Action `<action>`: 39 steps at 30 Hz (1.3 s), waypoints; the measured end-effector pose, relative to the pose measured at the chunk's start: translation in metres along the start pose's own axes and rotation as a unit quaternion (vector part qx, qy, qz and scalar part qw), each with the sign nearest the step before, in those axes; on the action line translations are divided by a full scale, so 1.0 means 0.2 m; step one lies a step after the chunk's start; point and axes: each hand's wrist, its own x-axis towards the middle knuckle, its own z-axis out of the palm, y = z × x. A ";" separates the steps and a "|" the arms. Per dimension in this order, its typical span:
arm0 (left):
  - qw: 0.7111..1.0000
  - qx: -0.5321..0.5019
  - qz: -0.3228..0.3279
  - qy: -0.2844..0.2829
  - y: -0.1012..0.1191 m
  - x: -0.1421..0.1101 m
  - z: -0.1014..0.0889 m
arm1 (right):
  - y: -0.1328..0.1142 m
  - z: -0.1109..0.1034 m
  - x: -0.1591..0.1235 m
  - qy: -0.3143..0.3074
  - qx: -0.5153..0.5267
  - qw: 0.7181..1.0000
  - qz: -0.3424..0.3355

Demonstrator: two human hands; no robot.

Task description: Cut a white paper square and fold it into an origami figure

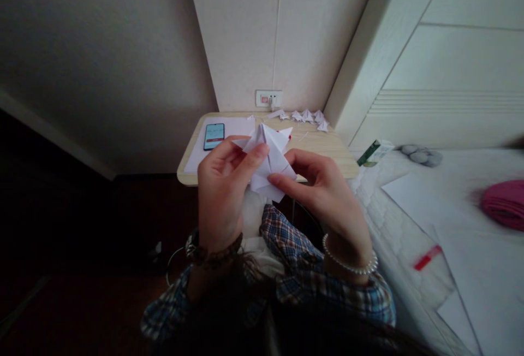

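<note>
Between my two hands is a piece of folded white paper (267, 136) with several pointed flaps, held up in front of the small table. My left hand (224, 184) grips its left side, the thumb lying flat on the front near a crease. On the lower right, my right hand (323, 181) pinches the paper between thumb and fingers. The fingertips behind the paper are hidden. Several small folded white paper pieces (307, 116) stand at the table's back right.
A phone (214, 136) with a lit screen lies on white paper sheets (195, 160) on the wooden table (346, 160). Behind is a wall socket (268, 98) with a plug. To the right, a bed holds a green-and-white box (374, 152), a red object (428, 257) and paper sheets.
</note>
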 end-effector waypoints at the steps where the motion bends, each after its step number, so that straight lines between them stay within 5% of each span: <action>1: 1.000 -0.004 0.012 -0.002 0.02 -0.03 0.01 | -0.03 0.01 -0.04 -0.004 0.001 1.000 -0.005; 8: 0.997 -0.021 0.070 -0.018 0.18 -0.23 0.01 | -0.17 0.07 -0.24 -0.028 -0.003 0.999 -0.045; 13: 0.997 -0.022 0.063 -0.032 0.19 -0.23 0.02 | -0.17 0.08 -0.24 0.012 0.006 0.998 -0.068; 29: 0.996 0.041 -0.078 0.028 -0.10 0.27 -0.09 | 0.11 0.03 0.25 -0.007 -0.077 0.995 0.065; 39: 0.989 0.063 -0.126 0.032 -0.26 0.43 -0.09 | 0.25 -0.04 0.40 -0.003 -0.088 0.988 0.125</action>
